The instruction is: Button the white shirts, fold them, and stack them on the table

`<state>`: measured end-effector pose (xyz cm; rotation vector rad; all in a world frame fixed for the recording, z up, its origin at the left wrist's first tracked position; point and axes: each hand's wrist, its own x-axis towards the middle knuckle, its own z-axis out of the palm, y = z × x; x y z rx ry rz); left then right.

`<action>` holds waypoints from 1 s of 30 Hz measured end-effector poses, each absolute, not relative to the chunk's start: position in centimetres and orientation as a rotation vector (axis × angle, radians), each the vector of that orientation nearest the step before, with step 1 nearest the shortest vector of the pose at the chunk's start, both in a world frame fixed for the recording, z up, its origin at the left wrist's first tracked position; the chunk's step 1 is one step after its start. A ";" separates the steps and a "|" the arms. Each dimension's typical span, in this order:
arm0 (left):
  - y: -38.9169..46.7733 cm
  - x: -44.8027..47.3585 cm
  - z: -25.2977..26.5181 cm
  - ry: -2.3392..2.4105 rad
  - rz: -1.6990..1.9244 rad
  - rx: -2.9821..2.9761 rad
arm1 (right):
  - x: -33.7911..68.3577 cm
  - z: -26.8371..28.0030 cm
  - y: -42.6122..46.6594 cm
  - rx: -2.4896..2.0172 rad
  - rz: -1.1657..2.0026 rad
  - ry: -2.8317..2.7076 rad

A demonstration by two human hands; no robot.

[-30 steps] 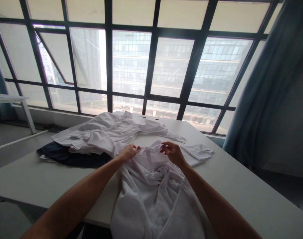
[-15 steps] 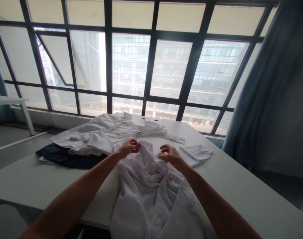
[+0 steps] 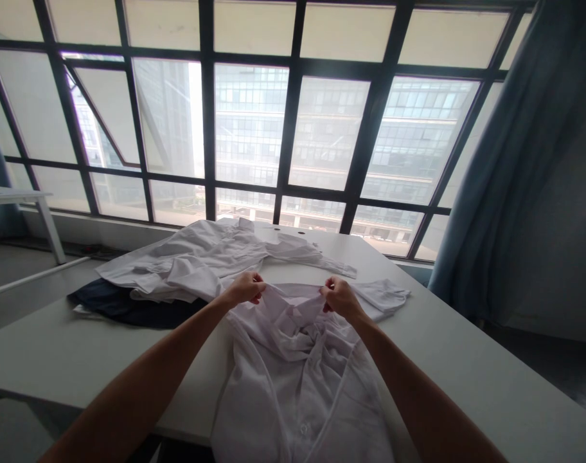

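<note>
- White collar (image 3: 295, 290) cloth is pinched at one end by the left hand (image 3: 248, 288) and at the other by the right hand (image 3: 338, 297); the two hands stand apart, fingers curled in on the fabric, the collar drawn out between them.
- Below and between the hands lies the rest of the shirt (image 3: 297, 386), running from the collar toward the near edge of the bench (image 3: 466, 373) and out of the bottom of the view. A button (image 3: 303, 429) shows low on its front.
- As for progress, the collar appears spread to its width, while the part just under it is bunched and twisted. The lower front looks looser but creased, so the work seems to be at an early stage, with most of the shirt not yet flat.
- Just beyond the right hand, a white sleeve (image 3: 380, 297) reaches toward the right edge of the bench; whether it belongs to the held shirt cannot be told.
- Farther out, past the left hand, rumpled white garments (image 3: 196, 254) spread from the left side toward the far edge, partly over a dark garment (image 3: 133, 307).
</note>
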<state>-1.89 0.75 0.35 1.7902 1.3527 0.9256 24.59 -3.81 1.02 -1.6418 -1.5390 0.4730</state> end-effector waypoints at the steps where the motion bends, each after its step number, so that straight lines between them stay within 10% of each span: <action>1: 1.0 -1.9 0.2 1.253 0.964 1.670 | 24.7 0.9 -3.6 -1.519 0.637 -1.500; 6: 1.9 -1.7 -1.6 0.924 1.251 1.796 | 24.0 -0.3 -3.6 -1.141 0.608 -1.644; 15: -2.7 0.8 -2.3 0.905 0.702 2.769 | 20.3 0.3 -7.4 -1.542 0.172 -2.159; 23: -0.5 -0.7 -4.0 1.076 0.490 2.681 | 21.6 1.3 -7.9 -1.822 0.655 -2.451; 30: -2.4 0.5 -2.0 1.243 0.738 2.781 | 21.0 -1.0 -5.8 -1.767 0.026 -2.121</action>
